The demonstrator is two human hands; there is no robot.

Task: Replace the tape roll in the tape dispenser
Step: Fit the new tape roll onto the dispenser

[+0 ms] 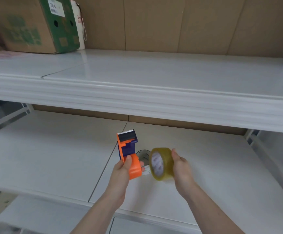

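Observation:
My left hand (121,173) grips the orange handle of an orange and purple tape dispenser (129,149), held above the lower white shelf with its toothed blade pointing up and away. My right hand (181,168) holds a full roll of yellowish clear tape (161,163) just to the right of the dispenser, its white core facing left. Between them, on the shelf, lies a nearly bare white tape core (144,157), partly hidden by the dispenser handle and the full roll.
The lower white shelf (53,157) spreads to both sides of my hands. An upper white shelf (137,92) juts out overhead. A brown and green cardboard box (31,26) and a white bag (77,22) stand at its back left.

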